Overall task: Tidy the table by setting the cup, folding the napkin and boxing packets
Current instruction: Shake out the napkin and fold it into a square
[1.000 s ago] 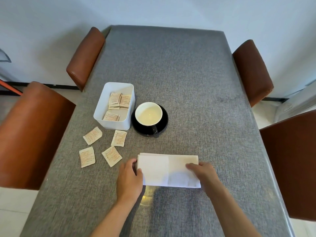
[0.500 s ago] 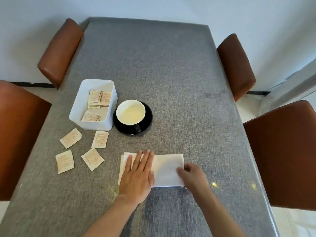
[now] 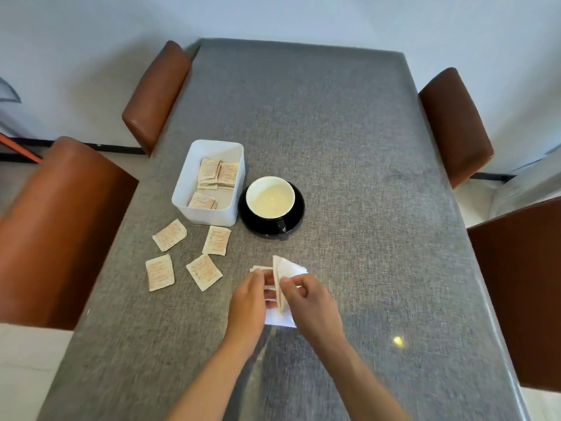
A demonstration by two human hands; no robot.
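Observation:
A white napkin (image 3: 288, 268) lies near the table's front, its right half lifted upright and swung leftward. My right hand (image 3: 306, 299) pinches that raised flap. My left hand (image 3: 247, 302) presses the napkin's left part down on the table. Behind it a white cup (image 3: 270, 197) stands on a black saucer (image 3: 299, 214). To the cup's left a white box (image 3: 209, 208) holds several beige packets (image 3: 217, 173). Several more packets (image 3: 204, 271) lie loose on the table in front of the box.
The grey cloth-covered table (image 3: 334, 132) runs away from me. Brown chairs stand on both sides: two on the left (image 3: 60, 226) and two on the right (image 3: 455, 123). A white wall is behind.
My right hand has lifted the napkin's right end and carried it left over the rest. My left hand stays pressing the left part, its fingers now drawn in. The head camera shifted.

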